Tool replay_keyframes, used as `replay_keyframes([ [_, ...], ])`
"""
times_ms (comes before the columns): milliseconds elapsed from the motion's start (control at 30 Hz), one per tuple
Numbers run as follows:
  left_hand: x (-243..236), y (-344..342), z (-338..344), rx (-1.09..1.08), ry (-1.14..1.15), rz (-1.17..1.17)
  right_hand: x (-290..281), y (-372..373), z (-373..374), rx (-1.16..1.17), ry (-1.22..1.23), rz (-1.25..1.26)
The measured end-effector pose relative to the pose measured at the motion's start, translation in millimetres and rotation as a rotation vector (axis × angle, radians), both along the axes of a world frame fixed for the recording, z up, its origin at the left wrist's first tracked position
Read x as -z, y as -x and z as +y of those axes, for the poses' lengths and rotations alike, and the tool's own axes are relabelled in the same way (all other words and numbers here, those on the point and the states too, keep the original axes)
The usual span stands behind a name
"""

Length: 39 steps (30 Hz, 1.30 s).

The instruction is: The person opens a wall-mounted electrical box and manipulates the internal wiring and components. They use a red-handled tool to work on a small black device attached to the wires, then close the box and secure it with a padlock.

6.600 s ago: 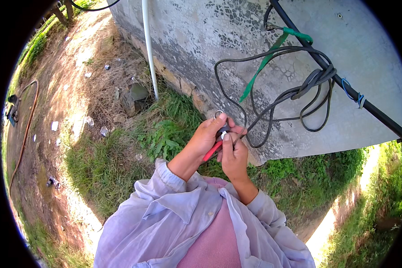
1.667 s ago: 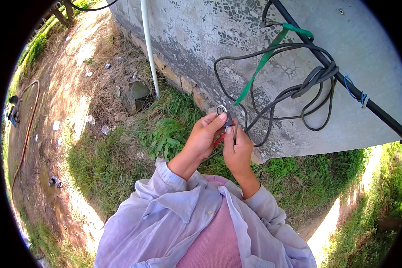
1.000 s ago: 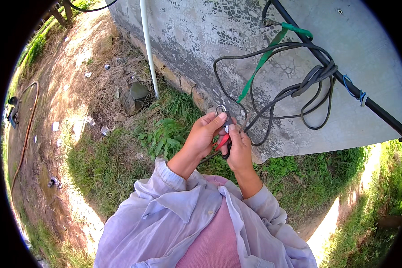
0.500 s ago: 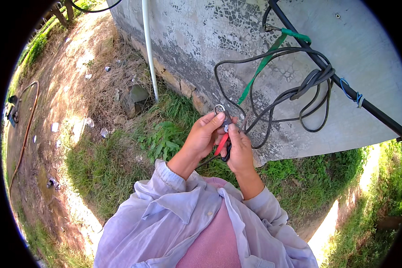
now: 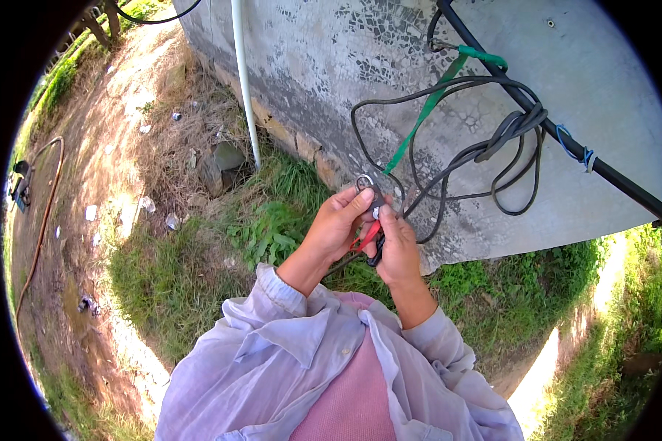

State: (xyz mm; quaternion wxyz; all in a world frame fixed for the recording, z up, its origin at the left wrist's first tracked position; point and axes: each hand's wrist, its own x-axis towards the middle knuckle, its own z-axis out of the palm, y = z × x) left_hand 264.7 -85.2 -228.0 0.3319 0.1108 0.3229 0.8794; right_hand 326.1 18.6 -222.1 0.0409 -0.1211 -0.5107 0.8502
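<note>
1. Head view, centre: the dark ringed fitting [image 5: 377, 195] is between both hands, ring toward 11 o'clock. The left hand [image 5: 346, 213] pinches its body; the right hand [image 5: 399, 246] curls around red and black handle-like pieces [image 5: 371, 234], thumb near the fitting's white end.
2. It should prove light and stiff, its bare metal perhaps slippery; the dark body looks the surest hold.
3. Cable loops [image 5: 506, 134] hang at 2 o'clock, near the fingers, and could snag; a green strap [image 5: 419, 121] dangles at 1, a white pipe [image 5: 241, 66] stands toward 11.
</note>
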Motion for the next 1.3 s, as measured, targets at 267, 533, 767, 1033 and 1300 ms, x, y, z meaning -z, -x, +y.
replay_keyframes([
  [267,-13.8,-2.8,-0.9,-0.007,0.053,-0.025,5.5,-1.7,-1.1,0.020,-0.221,0.045],
  [533,-6.0,-1.8,-4.6,0.002,0.107,0.059,2.8,-5.4,-2.6,-0.013,0.252,-0.040],
  [767,-12.7,3.2,-9.7,0.117,0.034,-0.011,1.9,-4.2,-1.5,0.007,-0.258,0.044],
  [1033,-0.3,1.6,2.9,-0.073,0.085,-0.053,1.5,-2.6,-3.1,0.181,-0.836,0.196],
  [1300,5.5,-2.0,8.3,-0.205,0.208,0.092,4.1,-1.8,-1.6,0.258,-1.042,0.239],
])
